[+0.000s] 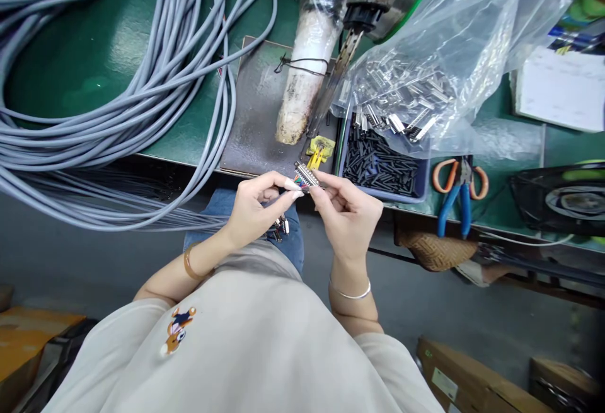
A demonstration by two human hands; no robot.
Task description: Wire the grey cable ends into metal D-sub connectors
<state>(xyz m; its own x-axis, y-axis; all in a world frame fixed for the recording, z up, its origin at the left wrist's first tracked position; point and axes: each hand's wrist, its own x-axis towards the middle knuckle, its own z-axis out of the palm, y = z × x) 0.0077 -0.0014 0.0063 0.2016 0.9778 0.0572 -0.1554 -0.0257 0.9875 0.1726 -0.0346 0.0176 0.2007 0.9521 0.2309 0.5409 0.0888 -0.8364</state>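
A green worktop (108, 47) is stretching across the upper part of the view. A large coil of grey cables (118, 104) is lying across its left side and hanging over the front edge. Near the middle a dark, worn mat (258, 116) is sitting on it, with a yellow clip (320, 147) resting at the mat's right corner. Just beside the mat a blue tray (382, 167) of small black parts is standing, with a clear plastic bag (454, 41) of metal connectors slumping over its far side. Orange-and-blue pliers (457, 189) are lying right of the tray, and white paper (560, 88) is lying further right.
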